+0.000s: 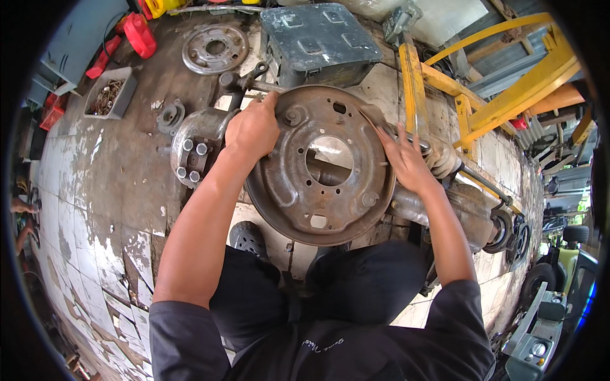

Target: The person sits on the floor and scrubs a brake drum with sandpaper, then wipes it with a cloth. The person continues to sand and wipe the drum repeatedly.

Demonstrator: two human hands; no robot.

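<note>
A round, rusty brake backing plate (279, 171) stands in front of my knees, with a large centre hole and several smaller holes. My left hand (254, 127) is closed on its upper left rim. My right hand (406, 159) lies against the right rim with its fingers stretched out. At those fingertips is a grey-brown flap (373, 115) on the rim; I cannot make out what it is. Left of the plate sits a greasy metal housing (202, 136) with several bolts. An axle housing (454, 213) extends to the right behind my right forearm.
A dark metal box (321, 41) stands ahead, beside a yellow steel frame (473, 105). A second round plate (216, 47) lies far left, near a grey tray (111, 93) of small hardware and a red container (140, 35). A vehicle (546, 324) is at lower right.
</note>
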